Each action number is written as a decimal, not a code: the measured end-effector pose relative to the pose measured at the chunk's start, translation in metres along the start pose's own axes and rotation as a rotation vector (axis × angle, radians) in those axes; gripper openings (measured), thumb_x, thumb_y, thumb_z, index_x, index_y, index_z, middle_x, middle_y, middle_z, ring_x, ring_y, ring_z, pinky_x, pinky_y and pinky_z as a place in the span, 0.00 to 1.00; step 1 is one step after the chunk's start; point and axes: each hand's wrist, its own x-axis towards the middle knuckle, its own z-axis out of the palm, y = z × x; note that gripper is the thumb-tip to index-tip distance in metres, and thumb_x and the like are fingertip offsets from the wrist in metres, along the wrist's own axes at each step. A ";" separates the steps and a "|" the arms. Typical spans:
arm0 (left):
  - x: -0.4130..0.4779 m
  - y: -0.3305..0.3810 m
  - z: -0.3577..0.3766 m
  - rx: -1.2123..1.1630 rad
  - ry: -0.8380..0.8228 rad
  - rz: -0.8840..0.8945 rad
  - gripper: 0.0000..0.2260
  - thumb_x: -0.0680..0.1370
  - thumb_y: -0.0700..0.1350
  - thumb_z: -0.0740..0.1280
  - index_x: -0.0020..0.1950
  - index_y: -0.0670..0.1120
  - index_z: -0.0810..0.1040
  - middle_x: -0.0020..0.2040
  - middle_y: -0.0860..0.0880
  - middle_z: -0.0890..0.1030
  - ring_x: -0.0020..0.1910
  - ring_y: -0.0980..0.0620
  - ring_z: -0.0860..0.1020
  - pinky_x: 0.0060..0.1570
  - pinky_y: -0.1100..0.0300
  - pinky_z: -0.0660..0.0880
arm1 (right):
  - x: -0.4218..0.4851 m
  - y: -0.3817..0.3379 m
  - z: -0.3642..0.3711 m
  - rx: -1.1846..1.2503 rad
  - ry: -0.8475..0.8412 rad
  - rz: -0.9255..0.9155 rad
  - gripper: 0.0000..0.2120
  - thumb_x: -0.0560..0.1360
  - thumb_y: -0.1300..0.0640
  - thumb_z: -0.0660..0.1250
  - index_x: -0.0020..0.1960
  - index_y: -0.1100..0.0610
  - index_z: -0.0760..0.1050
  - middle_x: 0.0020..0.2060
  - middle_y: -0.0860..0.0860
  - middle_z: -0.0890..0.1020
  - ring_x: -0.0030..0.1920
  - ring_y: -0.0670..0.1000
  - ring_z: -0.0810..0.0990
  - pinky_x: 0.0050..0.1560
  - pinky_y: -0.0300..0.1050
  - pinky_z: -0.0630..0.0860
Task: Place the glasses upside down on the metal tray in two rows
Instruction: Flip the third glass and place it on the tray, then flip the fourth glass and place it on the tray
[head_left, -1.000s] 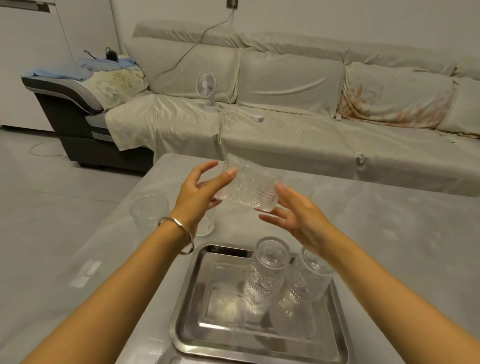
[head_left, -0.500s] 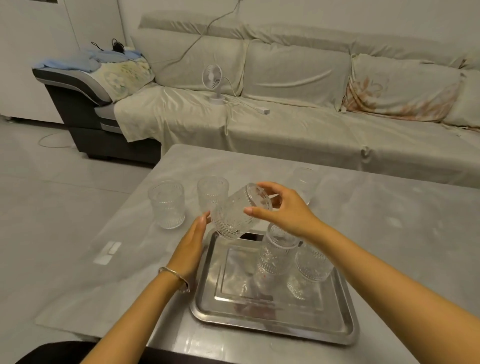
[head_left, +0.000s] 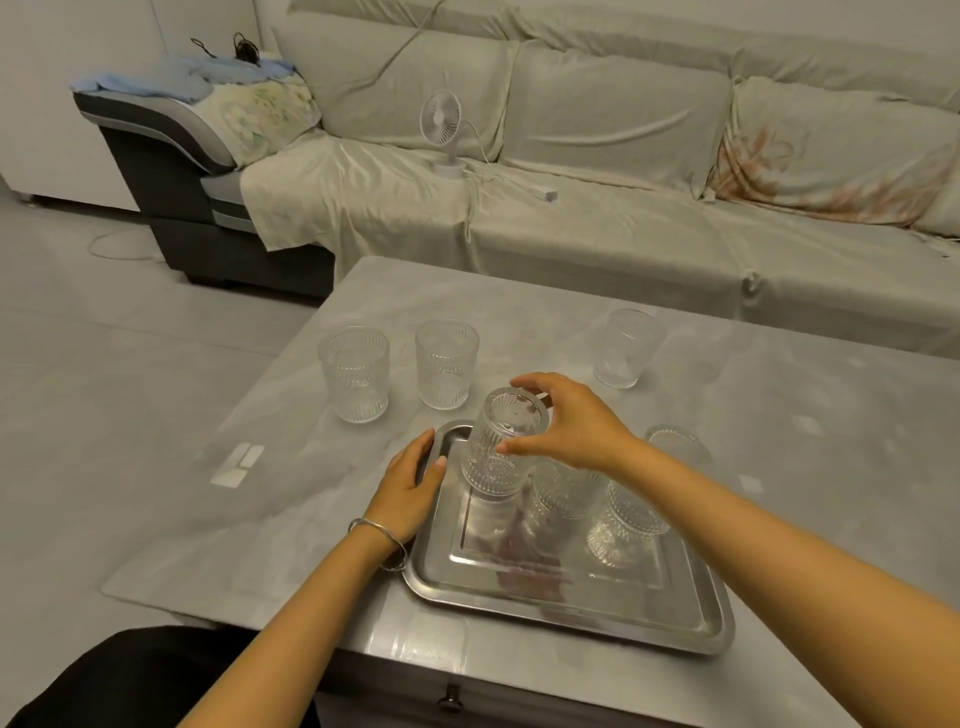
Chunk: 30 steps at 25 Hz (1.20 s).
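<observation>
A metal tray (head_left: 571, 603) lies on the grey table near its front edge. My right hand (head_left: 566, 423) grips an upside-down ribbed glass (head_left: 501, 452) by its base at the tray's far left corner; I cannot tell whether its rim touches the tray. Two more upside-down glasses (head_left: 563, 491) (head_left: 631, 512) stand to its right on the tray, partly hidden by my right arm. My left hand (head_left: 410, 486) rests on the tray's left rim, fingers apart. Upright glasses stand on the table beyond: two at the left (head_left: 356, 371) (head_left: 447, 361), one at the back right (head_left: 626, 345), one by the tray's right (head_left: 675, 444).
A covered sofa (head_left: 597, 218) runs behind the table, with a small white fan (head_left: 444, 127) and a cable on it. The table's front edge carries a drawer knob (head_left: 449, 699). A white label (head_left: 239, 465) sticks to the table's left part.
The glass was turned from tilted between both hands to base-up and lowered over the tray's far left corner. My left hand let go of it and dropped onto the tray's rim.
</observation>
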 end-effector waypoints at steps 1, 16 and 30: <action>0.000 0.000 0.000 0.005 0.001 0.001 0.23 0.79 0.47 0.58 0.73 0.45 0.59 0.74 0.46 0.63 0.72 0.50 0.61 0.71 0.54 0.59 | 0.000 0.000 0.001 -0.011 -0.007 0.002 0.41 0.61 0.43 0.78 0.69 0.52 0.68 0.67 0.50 0.74 0.65 0.51 0.74 0.64 0.48 0.72; 0.009 0.044 -0.029 -0.130 0.107 0.180 0.15 0.78 0.44 0.59 0.66 0.47 0.69 0.62 0.50 0.75 0.61 0.51 0.73 0.56 0.65 0.69 | 0.006 -0.004 -0.009 0.061 -0.131 -0.022 0.39 0.63 0.37 0.72 0.69 0.50 0.66 0.67 0.49 0.73 0.61 0.48 0.74 0.58 0.40 0.71; 0.187 0.171 0.070 0.102 -0.260 0.183 0.22 0.75 0.53 0.64 0.67 0.48 0.68 0.66 0.48 0.73 0.59 0.50 0.74 0.58 0.55 0.72 | 0.062 0.155 -0.123 0.829 0.461 0.366 0.17 0.75 0.52 0.67 0.63 0.53 0.73 0.59 0.49 0.78 0.64 0.52 0.75 0.64 0.48 0.70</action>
